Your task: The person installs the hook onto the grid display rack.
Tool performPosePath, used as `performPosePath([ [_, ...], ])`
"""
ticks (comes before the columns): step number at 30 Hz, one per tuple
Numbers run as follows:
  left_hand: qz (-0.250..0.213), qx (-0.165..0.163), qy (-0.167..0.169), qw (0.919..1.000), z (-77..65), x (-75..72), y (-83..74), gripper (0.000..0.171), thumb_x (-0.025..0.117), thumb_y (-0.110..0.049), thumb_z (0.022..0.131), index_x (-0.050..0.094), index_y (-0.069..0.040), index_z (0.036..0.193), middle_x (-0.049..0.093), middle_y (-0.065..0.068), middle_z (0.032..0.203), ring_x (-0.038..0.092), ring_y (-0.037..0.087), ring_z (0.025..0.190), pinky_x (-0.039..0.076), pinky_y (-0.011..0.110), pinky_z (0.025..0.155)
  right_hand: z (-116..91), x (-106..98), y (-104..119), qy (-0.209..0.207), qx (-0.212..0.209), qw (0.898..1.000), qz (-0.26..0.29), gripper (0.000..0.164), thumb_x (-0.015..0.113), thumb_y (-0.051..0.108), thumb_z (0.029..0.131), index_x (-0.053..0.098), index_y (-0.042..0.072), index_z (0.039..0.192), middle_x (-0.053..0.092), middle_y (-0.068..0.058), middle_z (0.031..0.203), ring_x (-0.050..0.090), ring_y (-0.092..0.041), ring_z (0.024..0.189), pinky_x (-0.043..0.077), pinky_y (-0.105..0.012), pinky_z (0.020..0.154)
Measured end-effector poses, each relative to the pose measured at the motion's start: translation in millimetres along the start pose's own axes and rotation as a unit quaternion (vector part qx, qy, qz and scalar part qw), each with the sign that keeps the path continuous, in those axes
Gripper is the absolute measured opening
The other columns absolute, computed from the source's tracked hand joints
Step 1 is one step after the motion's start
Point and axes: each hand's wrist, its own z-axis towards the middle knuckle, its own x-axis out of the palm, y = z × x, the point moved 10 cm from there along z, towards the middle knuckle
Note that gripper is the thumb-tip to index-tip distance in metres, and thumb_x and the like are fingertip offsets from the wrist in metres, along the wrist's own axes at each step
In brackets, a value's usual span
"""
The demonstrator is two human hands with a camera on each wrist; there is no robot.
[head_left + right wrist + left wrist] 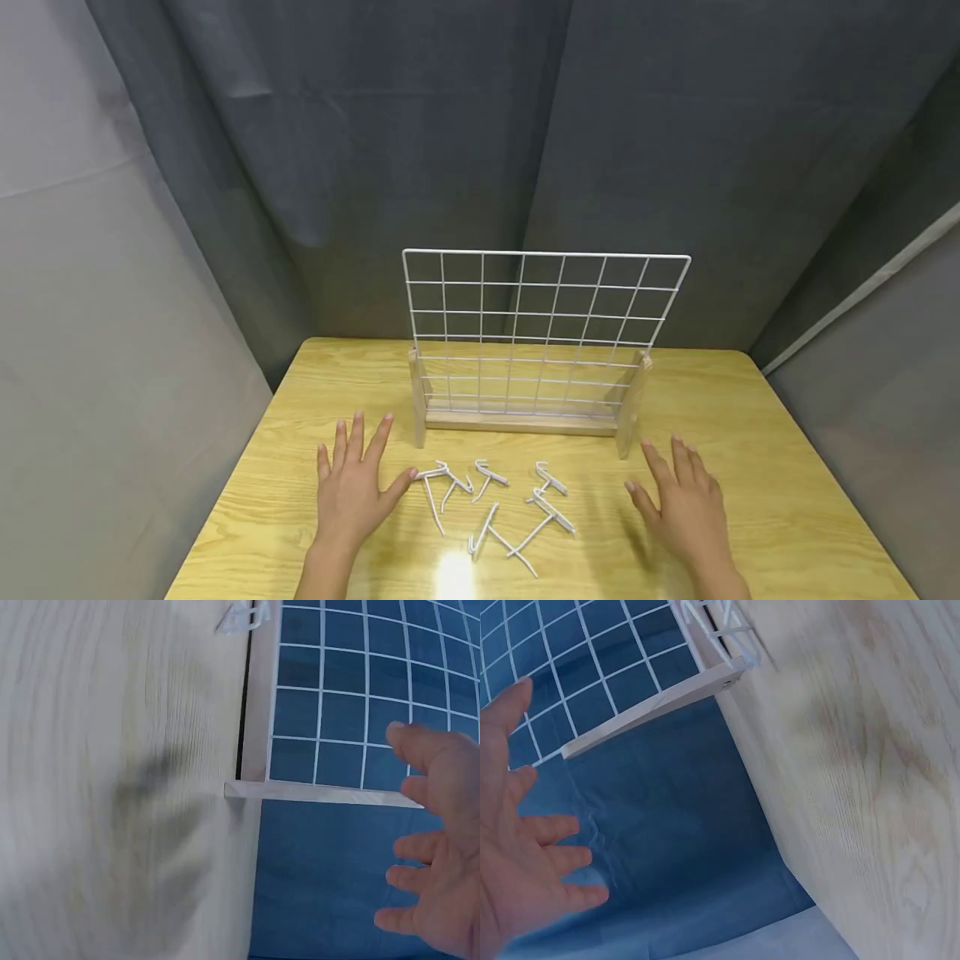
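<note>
Several white wire hooks (pixel 551 510) lie loosely on the table between my two hands. My left hand (pixel 348 492) is to the left of them, palm down with its fingers spread; its thumb tip appears close to the leftmost hook (pixel 433 492). On the other side, my right hand (pixel 686 512) has its fingers extended and holds nothing. Behind the hooks stands a white wire grid panel (pixel 522 313), upright in a wooden stand (pixel 517 422). Both wrist views show a hand with spread fingers and part of the grid; a few hooks (pixel 244 616) appear at the top edge.
The light wooden table (pixel 757 467) has rounded far corners. Dark grey curtains (pixel 360 167) hang behind it, and paler cloth (pixel 112 333) flanks the left side. A bright light reflection shows near the table's front.
</note>
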Motion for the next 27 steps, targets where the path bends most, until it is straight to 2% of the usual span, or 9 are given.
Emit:
performPosePath([
  [3,-0.013,0.0,-0.017,0.9998,-2.4,-3.9,1.0,0.074,0.068,-0.049,0.077,0.044,-0.014,0.138,0.029,0.027,0.143,0.024,0.047,0.13,0.027,0.068,0.095,-8,-6,8,-0.03,-0.006,0.999,0.025,0.059,0.07,0.026,0.079,0.05,0.0,0.127,0.036,-0.037,0.131,0.035,-0.059,0.114,0.032,-0.075,0.079],
  [7,-0.043,-0.008,-0.04,0.9983,-3.5,-2.9,3.7,0.065,0.074,-0.037,0.076,0.052,-0.008,0.13,0.036,0.028,0.138,0.036,0.048,0.123,0.036,0.064,0.09,-17,-4,15,-0.052,0.014,0.994,0.091,0.054,0.073,0.016,0.076,0.052,-0.004,0.122,0.043,-0.037,0.124,0.04,-0.06,0.107,0.035,-0.075,0.074],
  [10,-0.076,-0.014,-0.062,0.9951,-4.1,-0.9,4.3,0.061,0.076,-0.031,0.075,0.055,-0.005,0.126,0.042,0.028,0.133,0.045,0.048,0.115,0.042,0.063,0.085,-21,5,18,-0.057,0.053,0.984,0.16,0.048,0.07,0.01,0.079,0.053,-0.007,0.12,0.046,-0.036,0.122,0.041,-0.058,0.106,0.034,-0.075,0.075],
  [13,-0.112,-0.014,-0.081,0.9903,-3.3,0.7,1.4,0.058,0.076,-0.025,0.076,0.055,-0.004,0.125,0.047,0.028,0.127,0.05,0.047,0.108,0.045,0.062,0.08,-24,14,25,-0.061,0.086,0.969,0.224,0.042,0.067,0.005,0.082,0.053,-0.008,0.119,0.049,-0.033,0.121,0.044,-0.056,0.106,0.036,-0.072,0.077],
  [16,-0.144,-0.008,-0.101,0.9844,-0.2,1.2,-3.3,0.056,0.077,-0.019,0.076,0.055,-0.002,0.124,0.051,0.027,0.122,0.054,0.045,0.104,0.048,0.058,0.079,-26,21,34,-0.07,0.098,0.957,0.263,0.039,0.065,0.002,0.083,0.053,-0.008,0.119,0.053,-0.03,0.117,0.049,-0.053,0.104,0.042,-0.066,0.078],
  [20,-0.187,-0.02,-0.108,0.9762,1.4,6.5,-6.9,0.051,0.075,-0.015,0.077,0.056,-0.001,0.122,0.053,0.023,0.119,0.055,0.04,0.103,0.05,0.052,0.08,-33,34,41,-0.051,0.129,0.946,0.294,0.038,0.064,0.005,0.086,0.054,-0.006,0.12,0.056,-0.028,0.114,0.055,-0.046,0.1,0.048,-0.058,0.076],
  [23,-0.221,-0.041,-0.102,0.9692,0.4,12.5,-6.0,0.047,0.073,-0.013,0.079,0.056,-0.001,0.121,0.054,0.02,0.118,0.055,0.038,0.104,0.049,0.051,0.083,-38,49,42,-0.003,0.178,0.926,0.334,0.038,0.063,0.009,0.087,0.054,-0.004,0.121,0.057,-0.024,0.116,0.057,-0.038,0.1,0.052,-0.044,0.079],
  [27,-0.25,-0.064,-0.095,0.9614,3.2,16.4,-2.6,0.046,0.071,-0.013,0.08,0.056,0.0,0.121,0.053,0.019,0.119,0.053,0.039,0.107,0.046,0.054,0.087,-41,70,49,0.065,0.23,0.884,0.402,0.037,0.063,0.009,0.087,0.055,-0.002,0.121,0.059,-0.019,0.116,0.058,-0.027,0.098,0.052,-0.025,0.077],
])
